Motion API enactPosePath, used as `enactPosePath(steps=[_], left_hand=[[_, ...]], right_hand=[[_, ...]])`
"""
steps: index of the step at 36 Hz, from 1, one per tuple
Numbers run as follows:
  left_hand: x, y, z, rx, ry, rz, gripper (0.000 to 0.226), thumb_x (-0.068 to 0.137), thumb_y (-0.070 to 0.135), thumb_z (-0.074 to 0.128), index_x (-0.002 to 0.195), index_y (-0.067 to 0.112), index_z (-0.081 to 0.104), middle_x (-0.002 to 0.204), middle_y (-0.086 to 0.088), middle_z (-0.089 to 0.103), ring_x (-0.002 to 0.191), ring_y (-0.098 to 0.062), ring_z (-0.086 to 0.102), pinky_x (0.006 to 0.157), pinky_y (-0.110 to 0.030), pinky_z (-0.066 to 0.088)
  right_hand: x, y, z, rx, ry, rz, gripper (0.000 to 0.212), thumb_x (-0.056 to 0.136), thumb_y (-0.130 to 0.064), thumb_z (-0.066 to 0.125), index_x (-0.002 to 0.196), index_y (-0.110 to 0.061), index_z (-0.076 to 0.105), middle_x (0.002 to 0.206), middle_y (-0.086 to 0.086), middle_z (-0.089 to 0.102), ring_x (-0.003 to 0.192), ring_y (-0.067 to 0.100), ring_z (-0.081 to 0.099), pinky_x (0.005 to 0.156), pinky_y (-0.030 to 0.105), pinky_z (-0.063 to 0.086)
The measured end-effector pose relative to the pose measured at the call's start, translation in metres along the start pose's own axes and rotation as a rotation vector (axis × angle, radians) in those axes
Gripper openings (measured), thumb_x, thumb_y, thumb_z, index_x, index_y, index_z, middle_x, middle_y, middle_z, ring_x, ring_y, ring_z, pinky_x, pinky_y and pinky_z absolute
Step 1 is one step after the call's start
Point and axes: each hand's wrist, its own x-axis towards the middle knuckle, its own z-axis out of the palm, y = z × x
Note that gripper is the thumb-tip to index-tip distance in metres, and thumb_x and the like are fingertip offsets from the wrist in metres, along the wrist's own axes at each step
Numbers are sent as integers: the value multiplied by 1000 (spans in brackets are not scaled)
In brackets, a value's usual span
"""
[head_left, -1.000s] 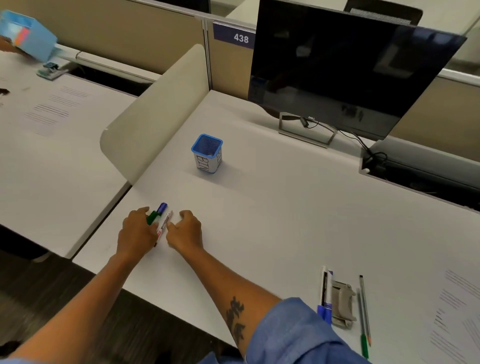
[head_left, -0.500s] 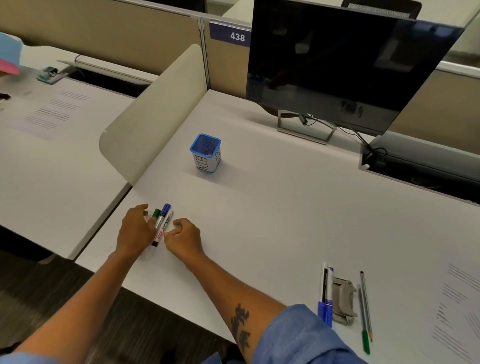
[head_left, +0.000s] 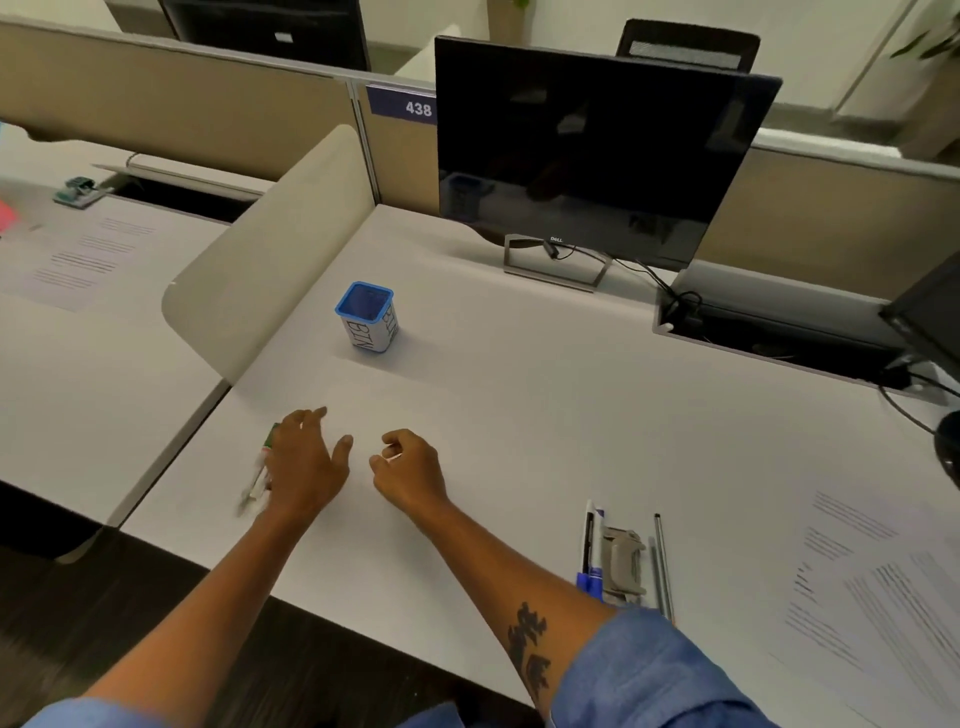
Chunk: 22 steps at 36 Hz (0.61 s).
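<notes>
White desk (head_left: 545, 415), beige partition (head_left: 182, 104), dark floor (head_left: 104, 613), mesh chair (head_left: 685, 49).

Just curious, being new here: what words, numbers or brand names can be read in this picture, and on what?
"438": blue sign on the partition.
"DELL": lower edge of the monitor.
"BIN": blue-rimmed cup.
Too blurred to read: printed sheets and markers.

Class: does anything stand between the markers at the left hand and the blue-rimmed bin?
Nothing visible does. From the markers, partly under the left hand, to the bin the desk is bare; the divider stands left of that path, the right hand right of it.
</notes>
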Motion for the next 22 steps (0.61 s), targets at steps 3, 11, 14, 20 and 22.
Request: enactPosePath(steps=[3, 11, 14, 20, 22], left_hand=[[-19, 32, 13, -75, -28, 43, 60, 95, 30, 72, 147, 6, 52, 151, -21, 50, 143, -39, 43, 116, -56, 37], [-82, 127, 46, -265, -173, 130, 56, 96, 21, 73, 146, 5, 53, 144, -20, 50, 120, -36, 63, 103, -43, 54], [-105, 158, 61, -279, -236, 150, 54, 97, 26, 71, 145, 7, 53, 140, -18, 53, 106, -30, 68, 88, -30, 52], [-143, 203, 94, -239, -332, 183, 51, 96, 32, 72, 140, 11, 57, 132, -11, 63, 105, -18, 65, 87, -23, 47], [-154, 214, 104, -220, -358, 182, 50, 95, 33, 73, 138, 11, 57, 131, -10, 64, 100, -13, 60, 86, -23, 46]], right_hand=[[-8, 10, -33, -16, 48, -14, 40, 95, -27, 74, 134, -20, 65, 128, 0, 69, 114, 17, 68, 96, 30, 56], [-40, 43, -123, -45, 160, -59, 37, 94, -25, 76, 130, -19, 68, 125, -2, 69, 112, 14, 68, 96, 31, 58], [-53, 61, -158, -64, 200, -67, 34, 93, -18, 75, 126, -19, 69, 124, -1, 69, 104, 10, 65, 92, 27, 57], [-79, 99, -219, -81, 278, -55, 29, 94, -15, 76, 122, -18, 70, 118, -2, 68, 98, 7, 62, 76, 11, 49], [-88, 113, -238, -94, 297, -35, 28, 93, -12, 77, 119, -18, 71, 115, -3, 68, 96, 8, 63, 72, 10, 47]])
